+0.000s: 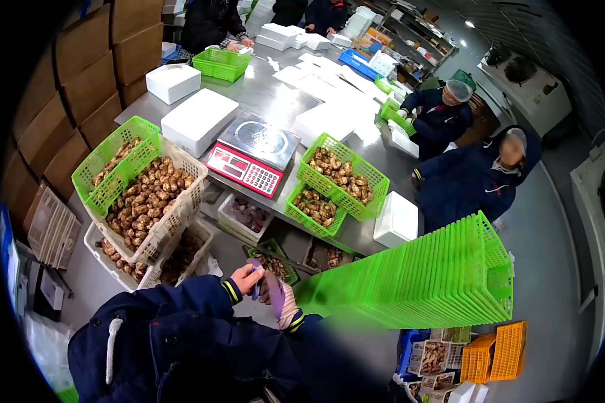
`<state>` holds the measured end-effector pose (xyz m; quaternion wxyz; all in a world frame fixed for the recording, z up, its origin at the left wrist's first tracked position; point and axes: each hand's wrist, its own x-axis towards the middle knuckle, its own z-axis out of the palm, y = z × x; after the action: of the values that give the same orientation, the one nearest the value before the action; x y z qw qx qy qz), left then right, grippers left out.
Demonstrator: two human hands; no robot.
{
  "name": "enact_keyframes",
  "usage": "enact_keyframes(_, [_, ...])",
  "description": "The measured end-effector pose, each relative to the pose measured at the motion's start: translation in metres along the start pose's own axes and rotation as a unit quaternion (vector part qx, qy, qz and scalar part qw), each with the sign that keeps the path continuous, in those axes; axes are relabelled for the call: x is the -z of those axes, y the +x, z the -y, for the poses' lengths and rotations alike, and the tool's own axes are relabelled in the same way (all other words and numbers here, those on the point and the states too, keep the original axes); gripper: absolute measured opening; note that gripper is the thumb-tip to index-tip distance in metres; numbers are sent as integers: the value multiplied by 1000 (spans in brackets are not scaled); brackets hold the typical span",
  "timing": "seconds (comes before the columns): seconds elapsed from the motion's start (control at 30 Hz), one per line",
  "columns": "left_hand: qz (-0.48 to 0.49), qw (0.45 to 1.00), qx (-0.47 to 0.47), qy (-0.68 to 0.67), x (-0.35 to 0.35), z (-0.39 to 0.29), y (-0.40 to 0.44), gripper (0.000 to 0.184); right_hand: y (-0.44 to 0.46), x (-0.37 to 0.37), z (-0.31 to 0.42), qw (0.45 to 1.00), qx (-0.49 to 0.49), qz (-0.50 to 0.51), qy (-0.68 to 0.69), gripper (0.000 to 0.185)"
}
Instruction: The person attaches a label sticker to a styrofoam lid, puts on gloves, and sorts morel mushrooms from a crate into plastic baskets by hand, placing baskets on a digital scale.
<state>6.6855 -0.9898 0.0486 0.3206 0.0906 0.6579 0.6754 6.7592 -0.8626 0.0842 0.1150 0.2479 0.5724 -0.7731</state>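
Note:
My left hand [244, 277], bare below a dark blue cuff with yellow stripes, is closed in front of my jacket. A small blue piece shows below its fingers, too small to name. My right hand [286, 303] wears a pale striped glove with dark, dirty-looking fingers, and these are curled close against the left hand. A purple strip [276, 299] runs along the right hand; whether it is part of the glove I cannot tell. Just beyond my hands, low down, stands a green basket [290, 274] with brown, knobby mushroom-like pieces.
A red-and-white scale [245, 168] stands on the steel table [275, 87] near white foam boxes [198, 124]. Crates of brown pieces [148, 201] are stacked left. Nested green baskets [410, 275] rise at right. Co-workers [477, 174] stand around the table.

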Motion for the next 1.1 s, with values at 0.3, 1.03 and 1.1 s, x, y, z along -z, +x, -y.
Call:
enact_keyframes(0.3, [141, 983, 51, -106, 8, 21, 13, 7, -4, 3, 7, 999, -21, -22, -29, 40])
enact_keyframes(1.03, [57, 982, 179, 28, -14, 12, 32, 23, 8, 26, -34, 774, 175, -135, -593, 24])
enact_keyframes(1.1, [95, 953, 198, -207, -14, 16, 36, 22, 3, 33, -33, 820, 171, -82, -539, 25])
